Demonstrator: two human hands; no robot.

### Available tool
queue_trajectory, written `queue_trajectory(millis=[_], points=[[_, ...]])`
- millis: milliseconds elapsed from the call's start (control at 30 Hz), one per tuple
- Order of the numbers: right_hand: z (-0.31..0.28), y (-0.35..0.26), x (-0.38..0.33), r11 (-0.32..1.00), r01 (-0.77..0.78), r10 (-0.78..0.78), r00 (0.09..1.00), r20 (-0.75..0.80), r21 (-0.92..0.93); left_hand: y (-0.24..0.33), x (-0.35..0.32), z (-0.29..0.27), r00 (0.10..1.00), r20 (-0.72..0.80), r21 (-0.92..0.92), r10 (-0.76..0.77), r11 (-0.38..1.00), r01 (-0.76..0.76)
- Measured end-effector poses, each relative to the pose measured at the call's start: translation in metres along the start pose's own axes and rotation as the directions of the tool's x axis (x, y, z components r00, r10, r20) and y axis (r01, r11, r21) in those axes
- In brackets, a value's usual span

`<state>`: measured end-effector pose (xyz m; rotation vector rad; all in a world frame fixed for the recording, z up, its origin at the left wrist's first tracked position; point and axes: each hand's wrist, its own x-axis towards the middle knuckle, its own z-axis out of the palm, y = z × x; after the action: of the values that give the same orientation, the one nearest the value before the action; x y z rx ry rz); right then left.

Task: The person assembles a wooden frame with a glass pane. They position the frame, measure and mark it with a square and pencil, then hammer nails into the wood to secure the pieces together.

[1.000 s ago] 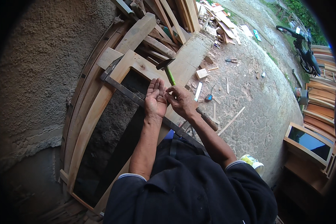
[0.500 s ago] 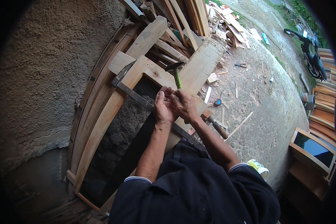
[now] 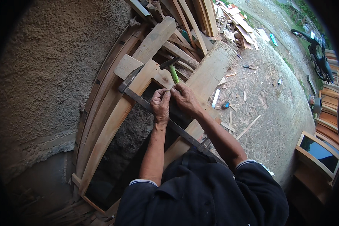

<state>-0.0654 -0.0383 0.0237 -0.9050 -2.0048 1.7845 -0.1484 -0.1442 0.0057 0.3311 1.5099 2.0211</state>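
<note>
A hammer [image 3: 174, 74] with a green handle and a dark head points away from me. Its lower end disappears behind the fingers of my right hand [image 3: 186, 100], which is closed around it. Thumb and fingers of my left hand [image 3: 161, 107] are pinched together, their tips close to my right fingertips. What the pinch holds, if anything, is too small to make out. Both hands are over a pale wooden frame [image 3: 103, 145] with a dark opening. A metal bar clamp [image 3: 182, 133] crosses the frame beneath my wrists.
A rough wall [image 3: 60, 67] rises at the left. Thick boards [image 3: 214, 62] and scrap wood [image 3: 243, 24] lie beyond the frame. On the ground at the right are pliers [image 3: 249, 67] and a blue tool [image 3: 225, 105]. A motorcycle [image 3: 318, 56] and stacked wooden frames [image 3: 316, 150] stand farther right.
The hammer has shifted left over the frame's corner along with my right hand. My left hand, more open before, has closed into a pinch. The view has shifted slightly.
</note>
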Motion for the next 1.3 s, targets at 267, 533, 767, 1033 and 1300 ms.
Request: queue_trajectory(millis=[267, 533, 767, 1033, 1300], points=[[-0.012, 0.001, 0.007, 0.992, 0.041, -0.056, 0.99, -0.127, -0.116, 0.015, 0.085, -0.024, 0.94, -0.087, 0.68, 0.33, 0.709, -0.186], [-0.024, 0.018, 0.0, 0.999, 0.001, -0.007, 0.989, -0.145, -0.04, -0.006, 0.116, -0.028, 0.902, 0.042, 0.901, 0.431, 0.374, -0.22], [-0.023, 0.021, 0.003, 1.0, -0.01, 0.006, 0.991, -0.137, -0.025, -0.016, 0.121, -0.034, 0.887, 0.098, 0.912, 0.451, 0.316, -0.262], [-0.024, 0.02, 0.004, 0.999, 0.005, -0.01, 0.991, -0.134, -0.032, -0.015, 0.12, -0.035, 0.885, 0.127, 0.9, 0.448, 0.322, -0.292], [-0.024, 0.021, 0.004, 0.999, -0.035, 0.031, 0.993, -0.112, -0.032, -0.011, 0.116, -0.029, 0.862, 0.156, 0.927, 0.481, 0.23, -0.296]])
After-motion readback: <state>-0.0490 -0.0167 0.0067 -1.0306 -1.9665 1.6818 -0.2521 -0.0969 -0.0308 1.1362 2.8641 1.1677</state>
